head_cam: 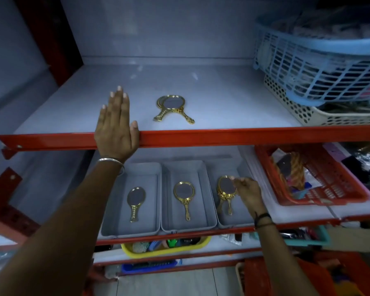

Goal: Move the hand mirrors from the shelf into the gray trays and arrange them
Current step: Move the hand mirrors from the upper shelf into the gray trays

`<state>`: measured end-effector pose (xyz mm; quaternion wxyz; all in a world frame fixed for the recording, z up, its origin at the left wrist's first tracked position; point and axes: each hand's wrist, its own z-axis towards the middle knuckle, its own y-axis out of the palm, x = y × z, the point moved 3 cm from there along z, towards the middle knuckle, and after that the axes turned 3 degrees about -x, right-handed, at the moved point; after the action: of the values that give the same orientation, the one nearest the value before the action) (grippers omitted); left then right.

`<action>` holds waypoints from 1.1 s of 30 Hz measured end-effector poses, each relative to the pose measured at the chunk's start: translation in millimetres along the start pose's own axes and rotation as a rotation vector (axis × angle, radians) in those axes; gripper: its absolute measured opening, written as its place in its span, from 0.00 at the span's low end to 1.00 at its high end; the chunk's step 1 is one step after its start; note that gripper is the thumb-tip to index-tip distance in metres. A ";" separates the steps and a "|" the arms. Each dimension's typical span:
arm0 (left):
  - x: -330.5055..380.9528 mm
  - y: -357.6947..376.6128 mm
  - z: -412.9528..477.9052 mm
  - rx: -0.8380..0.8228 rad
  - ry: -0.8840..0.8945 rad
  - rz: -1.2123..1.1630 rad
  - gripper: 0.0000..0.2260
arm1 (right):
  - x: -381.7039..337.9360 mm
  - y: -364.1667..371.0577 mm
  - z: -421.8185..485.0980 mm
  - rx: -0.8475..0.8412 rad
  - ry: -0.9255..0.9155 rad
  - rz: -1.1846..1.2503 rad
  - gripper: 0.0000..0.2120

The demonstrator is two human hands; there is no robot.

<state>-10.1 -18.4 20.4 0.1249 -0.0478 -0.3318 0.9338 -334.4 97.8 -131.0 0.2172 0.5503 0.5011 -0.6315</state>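
Note:
Two gold hand mirrors lie stacked on the upper white shelf, handles splayed toward me. My left hand rests flat and open on that shelf's red front edge, left of them. On the lower shelf stand three gray trays side by side. The left tray holds one gold mirror. In the middle tray lies another mirror. The right tray holds a small stack of mirrors, and my right hand pinches the top one's rim.
A blue basket sits on a cream basket at the upper shelf's right end. A red basket of goods stands right of the trays. A yellow basket and more goods fill the shelves below.

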 end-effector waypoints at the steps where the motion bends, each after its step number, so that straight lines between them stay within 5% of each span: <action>1: -1.0 -1.2 0.4 -0.002 0.003 0.008 0.27 | -27.6 -4.2 -11.8 -0.002 -0.099 0.085 0.17; 5: -0.6 -3.0 1.0 -0.040 0.006 0.004 0.27 | -147.0 -16.1 -60.8 -0.081 -0.437 0.266 0.15; 9: -0.3 -5.8 1.6 -0.085 0.009 -0.017 0.27 | -230.1 5.6 -55.1 -0.094 -0.597 0.174 0.11; 16: -2.5 -4.5 2.3 -0.114 0.009 -0.026 0.27 | -269.7 104.8 6.6 -0.004 -0.359 -0.429 0.17; 19: -2.7 -3.9 1.7 -0.098 0.019 -0.034 0.27 | -269.9 127.6 18.0 -0.005 -0.300 -0.541 0.26; 22: -3.9 -3.1 2.2 -0.096 0.029 -0.037 0.27 | -271.1 137.9 23.1 0.003 -0.264 -0.601 0.23; 26: -3.7 -3.3 2.7 -0.113 0.033 -0.038 0.27 | -273.5 128.9 29.6 -0.059 -0.130 -0.456 0.18; 33: -4.0 -9.5 3.9 -0.161 0.023 -0.076 0.27 | -269.1 95.7 5.7 -0.243 -0.040 0.197 0.10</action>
<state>-5.0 -14.8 29.4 0.1599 -0.0557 -0.4059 0.8981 -177.4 -20.4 76.3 0.3527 0.5539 0.5131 -0.5527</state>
